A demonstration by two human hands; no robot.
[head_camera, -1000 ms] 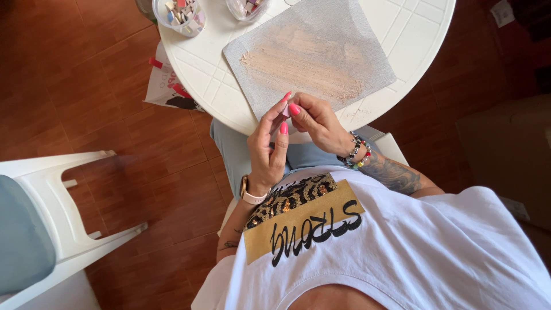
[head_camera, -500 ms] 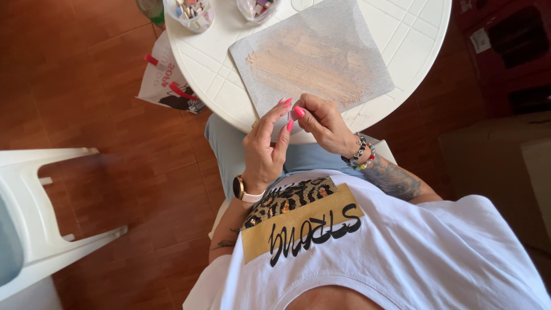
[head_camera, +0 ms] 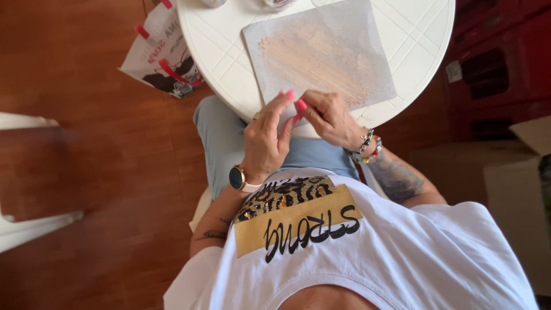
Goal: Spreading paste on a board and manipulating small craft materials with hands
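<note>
Round white moulded-plastic table point(head_camera: 218, 63), flat grey glittery rectangular sheet point(head_camera: 321, 51) at its six o'clock edge, left hand point(head_camera: 267, 138) and right hand point(head_camera: 330, 117) fingertips pinched together at the sheet's near edge, any held item too small to tell, smooth reddish wood floor point(head_camera: 86, 172) at nine o'clock.

My left hand point(head_camera: 267, 140) and right hand point(head_camera: 328, 117) meet in front of me, fingertips pinched together. Both wrists bend inward, forearms angled up from my lap.

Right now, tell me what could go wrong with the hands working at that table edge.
1. The grey sheet hangs slightly over the round white table's near rim; the left hand and right hand pinching there might drag it off.
2. The beaded bracelets could brush the tan patch on the sheet.
</note>
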